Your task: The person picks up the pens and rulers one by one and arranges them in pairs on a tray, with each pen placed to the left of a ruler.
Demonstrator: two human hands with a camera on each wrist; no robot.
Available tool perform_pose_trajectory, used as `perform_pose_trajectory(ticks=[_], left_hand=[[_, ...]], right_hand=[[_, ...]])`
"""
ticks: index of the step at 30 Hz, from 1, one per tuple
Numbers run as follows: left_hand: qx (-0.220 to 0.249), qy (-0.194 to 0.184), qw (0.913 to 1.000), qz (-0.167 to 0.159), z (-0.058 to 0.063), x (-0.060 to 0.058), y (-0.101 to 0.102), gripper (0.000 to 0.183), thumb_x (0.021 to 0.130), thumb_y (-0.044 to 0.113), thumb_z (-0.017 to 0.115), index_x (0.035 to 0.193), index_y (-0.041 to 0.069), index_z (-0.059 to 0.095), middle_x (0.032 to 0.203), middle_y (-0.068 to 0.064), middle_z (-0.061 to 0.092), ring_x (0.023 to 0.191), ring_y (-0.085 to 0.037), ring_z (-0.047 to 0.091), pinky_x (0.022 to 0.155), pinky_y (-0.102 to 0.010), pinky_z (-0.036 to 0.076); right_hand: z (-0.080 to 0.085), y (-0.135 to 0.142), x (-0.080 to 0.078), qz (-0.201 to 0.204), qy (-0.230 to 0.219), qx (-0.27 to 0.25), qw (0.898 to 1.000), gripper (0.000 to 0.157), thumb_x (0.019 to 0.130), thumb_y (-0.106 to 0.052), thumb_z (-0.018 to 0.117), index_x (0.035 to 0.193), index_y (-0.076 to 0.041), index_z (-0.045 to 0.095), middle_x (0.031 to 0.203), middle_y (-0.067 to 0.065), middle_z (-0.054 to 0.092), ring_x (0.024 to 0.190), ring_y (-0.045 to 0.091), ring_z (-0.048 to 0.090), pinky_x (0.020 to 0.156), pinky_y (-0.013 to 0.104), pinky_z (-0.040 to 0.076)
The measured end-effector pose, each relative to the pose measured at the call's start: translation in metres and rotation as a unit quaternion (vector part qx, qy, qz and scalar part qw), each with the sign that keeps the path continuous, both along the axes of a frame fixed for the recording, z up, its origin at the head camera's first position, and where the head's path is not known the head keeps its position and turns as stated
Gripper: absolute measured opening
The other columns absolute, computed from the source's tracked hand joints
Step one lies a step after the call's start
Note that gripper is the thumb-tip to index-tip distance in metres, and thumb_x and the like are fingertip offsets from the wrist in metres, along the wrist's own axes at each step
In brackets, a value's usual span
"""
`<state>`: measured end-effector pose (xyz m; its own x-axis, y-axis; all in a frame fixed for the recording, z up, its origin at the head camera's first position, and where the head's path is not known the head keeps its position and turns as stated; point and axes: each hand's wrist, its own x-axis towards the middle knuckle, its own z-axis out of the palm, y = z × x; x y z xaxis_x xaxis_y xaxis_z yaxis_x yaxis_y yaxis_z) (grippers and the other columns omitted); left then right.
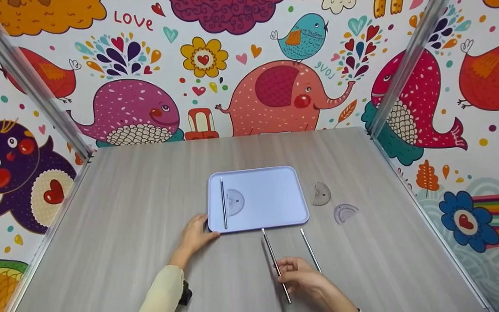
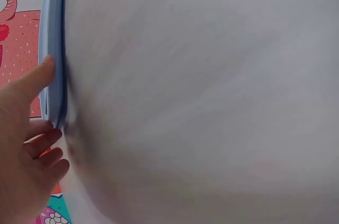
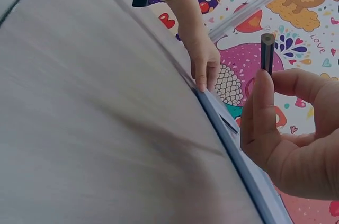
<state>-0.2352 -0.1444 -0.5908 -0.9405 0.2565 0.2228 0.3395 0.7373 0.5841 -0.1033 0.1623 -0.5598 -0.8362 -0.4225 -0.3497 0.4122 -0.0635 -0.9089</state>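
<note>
A pale blue tray (image 1: 271, 195) lies on the table in the head view, with a pencil (image 1: 224, 206) and a clear half-round protractor (image 1: 236, 202) at its left side. My left hand (image 1: 196, 234) holds the tray's near left corner, thumb and fingers on either side of it; the left wrist view shows the thumb on the tray's side wall (image 2: 54, 38). With thumb and fingers, my right hand (image 1: 299, 276) pinches a dark pencil (image 1: 270, 247) in front of the tray. The right wrist view shows that pencil's flat end (image 3: 268, 40) above the fingertips. Beside the right hand lies another pencil (image 1: 309, 245).
Two clear protractors, one nearer the tray (image 1: 322, 193) and one farther right (image 1: 345, 214), lie on the wood-grain table (image 1: 145, 190). Printed walls (image 1: 241, 47) and metal posts (image 1: 405, 69) bound the table at the back and sides.
</note>
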Motion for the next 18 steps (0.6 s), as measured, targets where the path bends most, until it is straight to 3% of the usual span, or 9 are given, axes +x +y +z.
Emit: perform_pose_trajectory(ticks=[10, 18], left_hand=[[-0.002, -0.008, 0.9999, 0.007, -0.001, 0.0, 0.0, 0.06, 0.065, 0.023, 0.079, 0.11, -0.01, 0.058, 0.11, -0.025, 0.057, 0.105, -0.038, 0.052, 0.093, -0.047, 0.041], [-0.003, 0.004, 1.0, 0.002, -0.003, 0.0, 0.0, 0.059, 0.065, 0.023, 0.079, 0.109, -0.01, 0.058, 0.107, -0.023, 0.058, 0.102, -0.037, 0.053, 0.091, -0.047, 0.043]], right_hand=[[0.02, 0.002, -0.018, 0.011, 0.038, 0.057, 0.998, 0.041, 0.073, -0.002, 0.06, 0.11, 0.011, 0.048, 0.08, -0.001, 0.052, 0.063, 0.005, 0.052, 0.047, 0.016, 0.047], [0.035, 0.001, -0.033, 0.008, 0.058, 0.067, 0.996, 0.041, 0.074, -0.001, 0.058, 0.111, 0.011, 0.047, 0.082, 0.0, 0.052, 0.064, 0.007, 0.054, 0.047, 0.017, 0.048]])
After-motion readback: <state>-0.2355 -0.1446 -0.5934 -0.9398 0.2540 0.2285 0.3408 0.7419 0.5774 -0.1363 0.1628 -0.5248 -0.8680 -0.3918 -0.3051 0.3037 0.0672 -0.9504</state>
